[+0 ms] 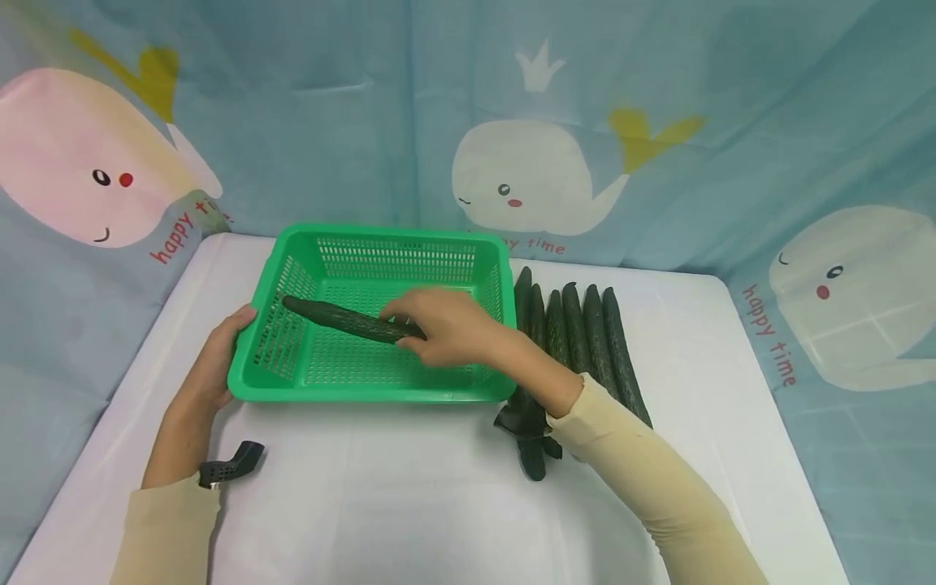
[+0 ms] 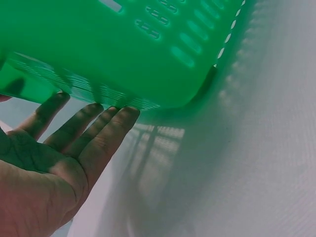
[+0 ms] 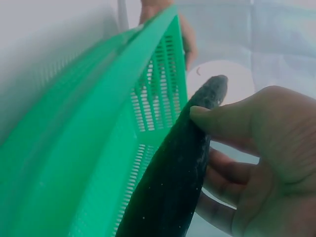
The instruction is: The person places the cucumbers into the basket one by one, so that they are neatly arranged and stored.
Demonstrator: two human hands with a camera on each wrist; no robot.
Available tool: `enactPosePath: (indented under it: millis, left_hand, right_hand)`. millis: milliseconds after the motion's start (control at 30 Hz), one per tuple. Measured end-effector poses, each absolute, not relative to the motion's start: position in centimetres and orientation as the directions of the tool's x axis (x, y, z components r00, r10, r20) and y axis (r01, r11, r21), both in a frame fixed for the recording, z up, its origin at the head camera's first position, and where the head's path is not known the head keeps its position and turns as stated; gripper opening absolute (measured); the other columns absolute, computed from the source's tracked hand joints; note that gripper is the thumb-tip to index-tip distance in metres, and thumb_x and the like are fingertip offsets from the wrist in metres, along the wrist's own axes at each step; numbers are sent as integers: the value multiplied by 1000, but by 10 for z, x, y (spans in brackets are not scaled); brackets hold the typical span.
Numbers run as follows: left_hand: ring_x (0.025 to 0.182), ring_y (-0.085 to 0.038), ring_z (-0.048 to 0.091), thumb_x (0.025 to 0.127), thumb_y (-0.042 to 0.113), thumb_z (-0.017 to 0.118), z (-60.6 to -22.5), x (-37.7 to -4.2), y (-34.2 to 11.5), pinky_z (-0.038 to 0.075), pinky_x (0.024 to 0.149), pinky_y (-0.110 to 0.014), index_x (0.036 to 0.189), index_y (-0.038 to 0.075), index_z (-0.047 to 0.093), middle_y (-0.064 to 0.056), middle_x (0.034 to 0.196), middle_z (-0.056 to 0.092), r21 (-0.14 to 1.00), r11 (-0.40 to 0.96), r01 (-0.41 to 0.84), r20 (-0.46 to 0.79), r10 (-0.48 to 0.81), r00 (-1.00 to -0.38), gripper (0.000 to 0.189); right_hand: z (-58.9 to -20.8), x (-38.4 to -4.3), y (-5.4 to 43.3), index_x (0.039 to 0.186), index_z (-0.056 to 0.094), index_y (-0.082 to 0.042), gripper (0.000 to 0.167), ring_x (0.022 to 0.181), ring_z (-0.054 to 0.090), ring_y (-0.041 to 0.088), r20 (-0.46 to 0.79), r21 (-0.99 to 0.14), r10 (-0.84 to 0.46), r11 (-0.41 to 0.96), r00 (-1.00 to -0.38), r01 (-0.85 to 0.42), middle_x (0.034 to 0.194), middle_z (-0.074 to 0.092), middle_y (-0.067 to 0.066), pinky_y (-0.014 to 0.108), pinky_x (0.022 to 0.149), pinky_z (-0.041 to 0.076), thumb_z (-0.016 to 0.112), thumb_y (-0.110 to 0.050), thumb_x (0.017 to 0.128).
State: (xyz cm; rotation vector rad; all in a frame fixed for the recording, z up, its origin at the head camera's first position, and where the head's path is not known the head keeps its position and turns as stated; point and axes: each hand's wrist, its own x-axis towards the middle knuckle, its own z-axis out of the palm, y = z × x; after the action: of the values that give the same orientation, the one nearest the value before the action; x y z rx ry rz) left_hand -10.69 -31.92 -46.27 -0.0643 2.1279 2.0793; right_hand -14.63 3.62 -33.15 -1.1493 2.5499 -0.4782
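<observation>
A dark green cucumber [image 1: 351,320] is held over the green plastic basket [image 1: 380,396], its far end pointing left. My right hand [image 1: 446,325] grips it near its right end. The right wrist view shows the thumb of the right hand [image 3: 266,133] pressing one side of the cucumber [image 3: 170,173] and fingers curled on the other. At the basket's left side is my left hand [image 1: 215,357]. In the left wrist view, the left hand [image 2: 54,163] has nearly straight fingers, their tips touching the basket wall [image 2: 123,59]. No other cucumber shows inside the basket.
Several cucumbers [image 1: 595,333] lie side by side right of the basket, partly hidden by the right forearm. A white cloth [image 1: 380,487] covers the table. Blue curtains with whale prints [image 1: 526,175] hang behind and at both sides. A black device [image 1: 234,463] sits at the left wrist.
</observation>
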Motion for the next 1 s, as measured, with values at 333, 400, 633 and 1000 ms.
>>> enactPosePath:
  millis: [333, 400, 633, 1000]
  left_hand:
    - [110, 4, 70, 113, 46, 33, -465, -103, -318, 62, 84, -16, 168, 4, 22, 18, 127, 63, 995, 20, -95, -96, 61, -994, 70]
    - [110, 3, 70, 113, 47, 34, -464, -104, -317, 62, 85, -16, 168, 3, 22, 15, 128, 63, 995, 8, -102, -102, 62, -993, 71]
    - [115, 4, 66, 113, 51, 33, -464, -104, -315, 60, 89, -14, 169, 4, 17, 16, 130, 57, 991, 21, -133, -134, 67, -989, 75]
    - [114, 7, 66, 112, 54, 32, -465, -103, -316, 59, 89, -13, 169, 4, 16, 19, 128, 56, 988, 46, -150, -153, 63, -986, 77]
  right_hand:
    - [-347, -143, 26, 147, 62, -20, 41, 130, 66, 19, -197, -399, -758, 642, -622, -655, 142, 68, 0, 42, 95, 61, 65, -20, 106]
    - [-350, -143, 29, 148, 62, -18, 41, 131, 66, 22, -191, -387, -749, 651, -634, -653, 146, 66, 3, 42, 94, 62, 63, -19, 107]
    - [-351, -140, 49, 147, 63, -19, 40, 129, 67, 23, -144, -378, -698, 694, -702, -613, 150, 63, 5, 43, 94, 62, 62, -29, 108]
    - [-347, -129, 85, 146, 63, -20, 39, 128, 68, 22, -87, -379, -640, 730, -764, -568, 149, 63, 4, 43, 90, 63, 61, -31, 109]
